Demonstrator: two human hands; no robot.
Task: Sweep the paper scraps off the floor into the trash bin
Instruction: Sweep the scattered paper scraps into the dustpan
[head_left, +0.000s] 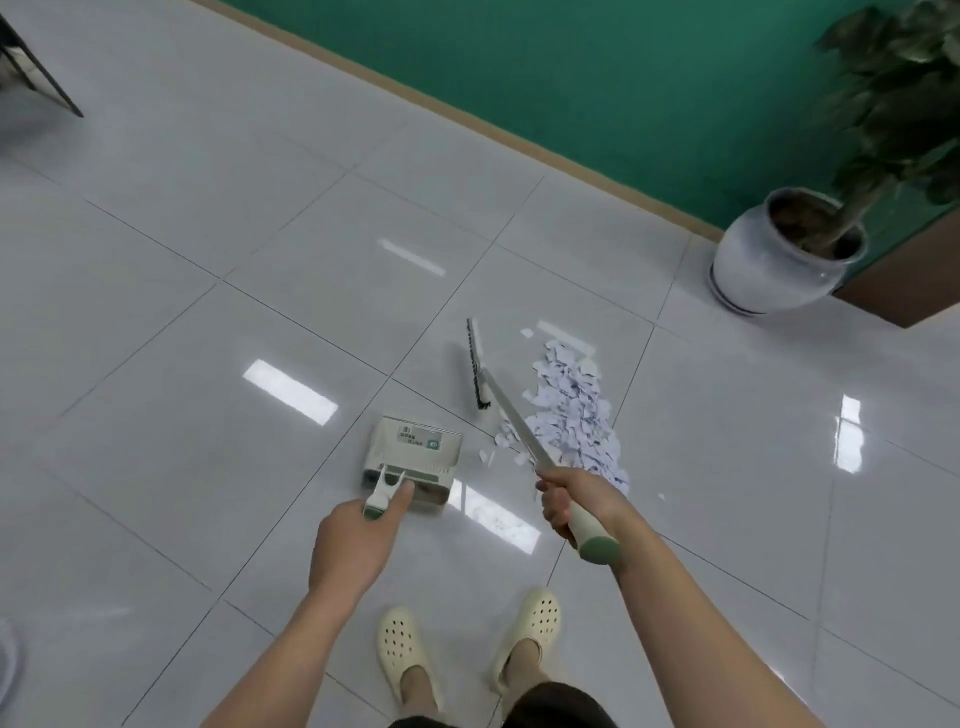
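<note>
A pile of white paper scraps (574, 410) lies on the grey tiled floor (208, 312), right of centre. My right hand (574, 499) grips the pale green-tipped handle of a long broom; its narrow black-bristled head (478, 366) is just left of the pile. My left hand (353, 540) holds the upright handle of a beige dustpan (415, 457), which stands on the floor left of the scraps, apart from them. No trash bin is recognisable in this view.
A potted plant in a white ceramic pot (769, 260) stands at the right by the green wall (623, 78). A dark furniture leg (41, 67) shows at top left. My feet in cream clogs (467, 649) are at the bottom centre.
</note>
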